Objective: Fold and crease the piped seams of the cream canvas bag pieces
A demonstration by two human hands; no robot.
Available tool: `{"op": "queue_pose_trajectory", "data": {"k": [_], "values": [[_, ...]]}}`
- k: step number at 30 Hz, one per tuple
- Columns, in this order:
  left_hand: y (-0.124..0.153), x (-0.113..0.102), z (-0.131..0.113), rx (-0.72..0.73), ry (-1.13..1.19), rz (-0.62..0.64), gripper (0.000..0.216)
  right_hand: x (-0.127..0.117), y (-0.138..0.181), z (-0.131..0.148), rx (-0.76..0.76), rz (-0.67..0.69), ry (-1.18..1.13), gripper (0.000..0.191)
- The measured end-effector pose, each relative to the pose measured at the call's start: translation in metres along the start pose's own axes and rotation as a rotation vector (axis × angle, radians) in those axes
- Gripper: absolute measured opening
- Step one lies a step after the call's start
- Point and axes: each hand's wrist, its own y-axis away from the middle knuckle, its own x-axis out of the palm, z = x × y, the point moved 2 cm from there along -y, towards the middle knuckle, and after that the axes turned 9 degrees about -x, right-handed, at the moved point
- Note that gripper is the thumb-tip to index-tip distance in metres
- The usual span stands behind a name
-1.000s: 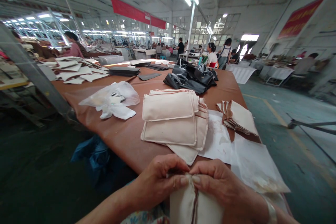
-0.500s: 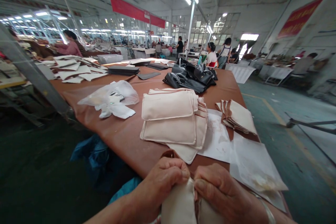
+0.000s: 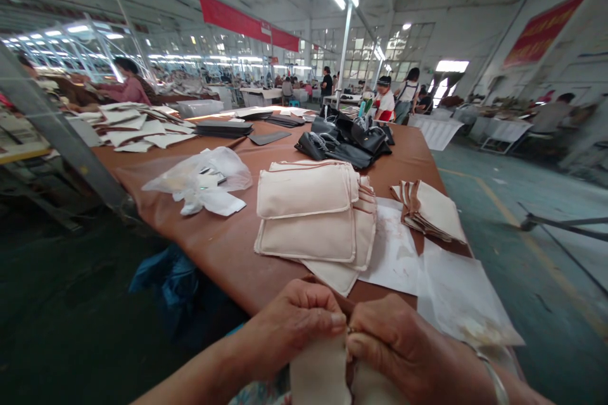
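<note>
At the table's near edge, my left hand [image 3: 308,313] is closed in a pinch on the upper edge of a cream fabric piece with brown edging [image 3: 319,370]. Pressed close beside it, my right hand [image 3: 399,342] grips the same piece by its other side, thumb and fingers together. The lower part of the piece hangs below the frame. Just beyond my hands lies a stack of cream stitched panels [image 3: 304,240] with brown trim. A smaller bundle of folded cream-and-brown pieces [image 3: 430,212] lies to the right.
Brown sheeting covers the table [image 3: 213,243]. On it are a clear plastic bag [image 3: 223,168], black leather bags [image 3: 351,139], dark panels [image 3: 223,128], white pieces [image 3: 128,126] and a translucent bag [image 3: 468,297] on the right. A metal post [image 3: 71,133] stands left. People work farther back.
My left hand has turned slightly, its thumb now stretched toward the right hand along the piece's edge. Both hands keep hold. The things on the table stay put.
</note>
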Motion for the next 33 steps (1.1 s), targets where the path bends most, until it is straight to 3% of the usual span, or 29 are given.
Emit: {"op": "queue_pose_trajectory", "data": {"k": [2,5,8,10,13,18,25,30,33], "values": [[0.0,-0.004,-0.002,-0.01,-0.072,0.031,0.039,-0.002,0.0,-0.004,-0.013,-0.033,-0.009,0.036],[0.002,-0.008,-0.011,0.057,-0.413,0.025,0.044,-0.002,-0.001,-0.014,-0.038,-0.077,-0.058,0.037],[0.006,-0.009,-0.016,0.214,-0.799,-0.105,0.037,0.001,-0.001,-0.024,0.023,-0.086,-0.167,0.04],[0.008,-0.009,-0.015,0.261,-0.919,-0.207,0.03,0.004,0.0,-0.029,0.095,-0.089,-0.295,0.043],[0.013,-0.012,-0.011,0.26,-0.838,-0.279,0.032,0.006,0.001,-0.033,0.162,-0.089,-0.495,0.045],[0.019,-0.019,-0.011,0.284,-0.656,-0.26,0.035,0.009,0.005,-0.036,0.236,-0.114,-0.675,0.048],[0.014,-0.015,0.0,0.572,-0.829,-0.331,0.007,0.015,0.004,-0.034,0.235,-0.132,-0.697,0.046],[0.015,-0.005,0.002,0.552,-1.029,-0.371,0.019,0.013,0.001,-0.031,0.283,-0.124,-0.657,0.053],[0.017,-0.001,0.001,0.484,-1.087,-0.403,0.024,0.011,-0.001,-0.025,0.221,-0.097,-0.529,0.049]]}}
